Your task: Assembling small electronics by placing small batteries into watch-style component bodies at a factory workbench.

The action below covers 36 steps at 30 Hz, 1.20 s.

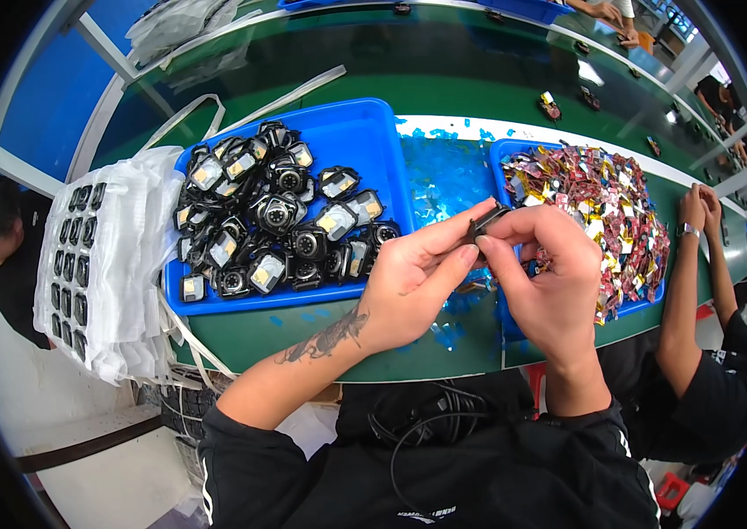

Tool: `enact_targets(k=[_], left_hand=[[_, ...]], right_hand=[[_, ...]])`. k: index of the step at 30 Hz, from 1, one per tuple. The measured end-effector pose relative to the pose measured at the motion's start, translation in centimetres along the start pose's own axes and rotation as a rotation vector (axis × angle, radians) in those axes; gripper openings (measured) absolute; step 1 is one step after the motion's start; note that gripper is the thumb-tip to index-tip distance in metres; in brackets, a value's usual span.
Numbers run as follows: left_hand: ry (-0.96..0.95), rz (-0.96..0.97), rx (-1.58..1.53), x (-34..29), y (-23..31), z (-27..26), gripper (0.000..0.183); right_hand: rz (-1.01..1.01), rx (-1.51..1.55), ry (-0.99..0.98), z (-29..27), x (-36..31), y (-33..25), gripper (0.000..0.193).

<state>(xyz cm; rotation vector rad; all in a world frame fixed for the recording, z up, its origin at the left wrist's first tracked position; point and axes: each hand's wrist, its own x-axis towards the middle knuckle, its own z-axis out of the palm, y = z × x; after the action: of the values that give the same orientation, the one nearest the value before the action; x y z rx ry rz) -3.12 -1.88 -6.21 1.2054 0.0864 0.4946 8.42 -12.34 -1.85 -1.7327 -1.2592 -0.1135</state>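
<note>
A small black smartwatch case (492, 216) is held between my two hands above the strip of bench between two blue trays. My left hand (413, 286) grips it from the left with thumb and fingers. My right hand (554, 269) pinches it from the right with thumb and forefinger. The fingers hide much of the case. To the left, a blue tray (369, 121) bears a heap of black smartwatch cases (276, 213), some showing round sensor backs, others pale inner parts. On the right, a second blue tray (499, 163) is heaped with small dark-red and gold electronic parts (598, 207).
Blue film scraps (444, 181) litter the bench between the trays. Stacked white plastic trays (113, 264) with watch cases stand at the far left. Beyond runs a green conveyor belt (470, 66) with scattered pieces. A co-worker's hands (700, 212) are at the right.
</note>
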Motion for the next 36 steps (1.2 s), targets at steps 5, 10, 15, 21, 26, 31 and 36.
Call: enact_targets(k=[5,10,15,21,26,31,36], left_hand=[[-0.042,-0.029,0.001,0.0,0.5,0.4,0.044],[-0.013,-0.057,-0.018,0.0,0.1,-0.1,0.043],[0.106,0.039,-0.087,0.2,1.6,0.7,0.041],[0.121,0.12,-0.162,0.6,1.0,-0.1,0.039],[-0.027,0.236,0.623,0.3,2.1,-0.9,0.031],[-0.072,0.259,0.813,0.3,2.2,-1.1,0.034],[-0.066,0.285,0.809,0.3,1.9,-0.9,0.034]], right_hand=[[-0.018,-0.025,0.039,-0.8,-0.3,-0.2,0.016],[-0.037,-0.053,0.024,-0.1,-0.5,0.3,0.016],[0.245,0.704,0.251,-0.7,-1.1,1.1,0.017],[0.319,0.624,-0.111,-0.9,-2.8,1.1,0.016],[0.367,0.782,-0.137,-1.3,-2.6,1.5,0.014],[0.4,0.898,-0.239,-2.1,-2.4,1.8,0.014],[0.344,0.728,-0.263,-2.6,-2.7,1.6,0.015]])
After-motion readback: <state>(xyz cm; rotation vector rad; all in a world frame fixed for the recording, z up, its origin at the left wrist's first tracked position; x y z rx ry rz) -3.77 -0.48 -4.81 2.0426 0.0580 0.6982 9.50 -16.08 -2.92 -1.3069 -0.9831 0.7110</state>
